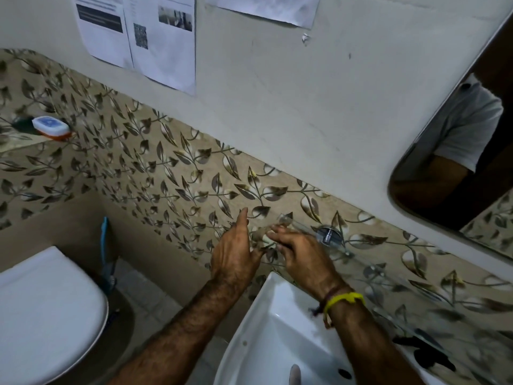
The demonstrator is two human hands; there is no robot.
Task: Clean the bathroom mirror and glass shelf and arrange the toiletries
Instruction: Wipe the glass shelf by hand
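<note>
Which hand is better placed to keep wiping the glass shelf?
Probably the right hand: it sits at the glass shelf's left end, apparently on something pale. The left hand hovers beside it, fingers straight, off the glass.

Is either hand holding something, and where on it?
The right hand pinches a small pale thing at the glass shelf's end; it's too blurred to name. The left hand holds nothing.
</note>
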